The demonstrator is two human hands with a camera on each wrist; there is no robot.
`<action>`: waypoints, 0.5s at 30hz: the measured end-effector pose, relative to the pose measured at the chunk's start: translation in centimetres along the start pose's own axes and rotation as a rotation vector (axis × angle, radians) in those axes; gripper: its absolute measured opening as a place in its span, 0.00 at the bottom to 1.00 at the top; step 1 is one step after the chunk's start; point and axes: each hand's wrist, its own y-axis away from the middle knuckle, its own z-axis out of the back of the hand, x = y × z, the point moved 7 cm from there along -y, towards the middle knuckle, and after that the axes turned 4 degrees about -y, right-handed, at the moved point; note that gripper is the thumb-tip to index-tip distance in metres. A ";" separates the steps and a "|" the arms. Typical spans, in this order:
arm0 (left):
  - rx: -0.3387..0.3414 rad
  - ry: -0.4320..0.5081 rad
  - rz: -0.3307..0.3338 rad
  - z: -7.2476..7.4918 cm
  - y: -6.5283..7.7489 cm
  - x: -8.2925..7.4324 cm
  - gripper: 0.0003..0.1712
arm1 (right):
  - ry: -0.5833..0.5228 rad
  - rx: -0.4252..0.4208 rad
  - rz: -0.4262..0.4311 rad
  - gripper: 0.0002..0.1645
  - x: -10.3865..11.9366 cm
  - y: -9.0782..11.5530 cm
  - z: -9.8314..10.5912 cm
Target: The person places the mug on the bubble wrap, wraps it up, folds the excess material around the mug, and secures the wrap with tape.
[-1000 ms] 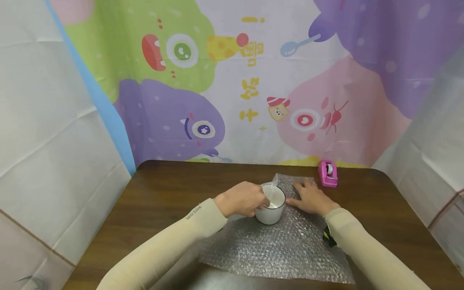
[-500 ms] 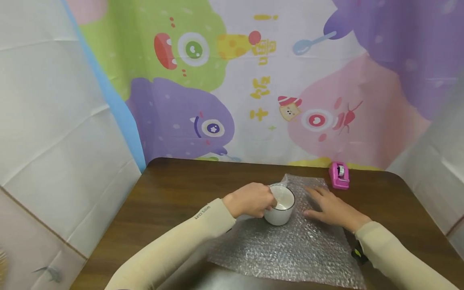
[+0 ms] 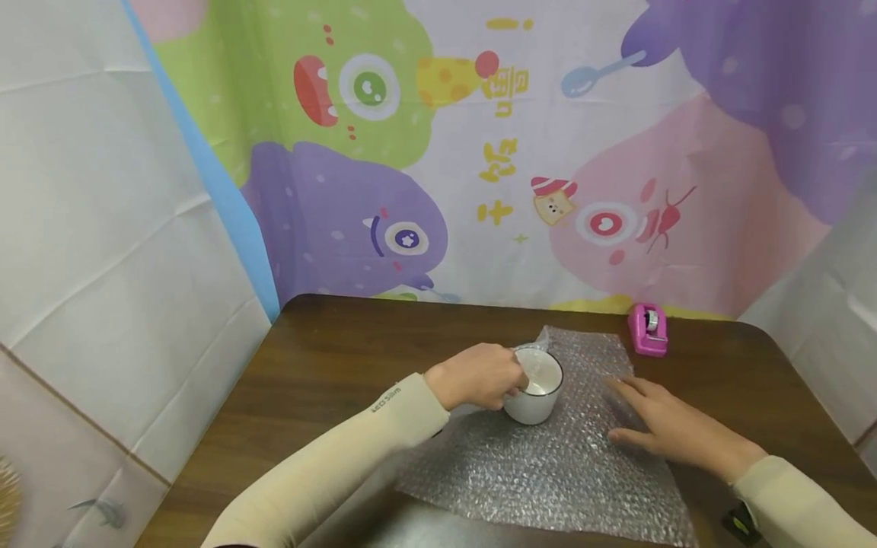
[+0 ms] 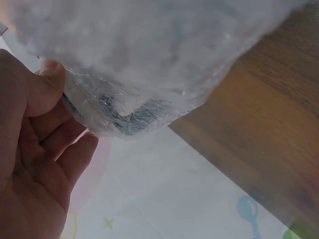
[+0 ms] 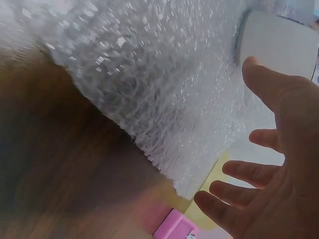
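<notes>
A white enamel-look mug (image 3: 533, 407) with a dark rim stands upright on a sheet of bubble wrap (image 3: 548, 472). My left hand (image 3: 479, 375) grips the mug at its left rim, fingers curled over into the opening. In the left wrist view, bubble wrap (image 4: 144, 59) covers the near side of the mug, and the thumb and fingertips of that hand (image 4: 45, 109) pinch at its edge. My right hand (image 3: 685, 426) is spread above the right edge of the wrap, apart from the mug. In the right wrist view its fingers (image 5: 244, 174) are loosely extended and hold nothing.
A pink tape dispenser (image 3: 648, 329) stands at the back right of the brown wooden table (image 3: 342, 342). Behind the table hangs a cartoon-printed cloth (image 3: 466, 266). Pale panels (image 3: 103, 190) close off both sides.
My right hand has left the bubble wrap beside the mug and moved right and towards me. The left hand keeps its grip on the mug. The head view has shifted slightly.
</notes>
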 end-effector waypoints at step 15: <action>0.013 0.010 0.004 0.1 0.0 -0.1 0.07 | -0.043 0.147 0.090 0.50 0.8 3.8 -1.2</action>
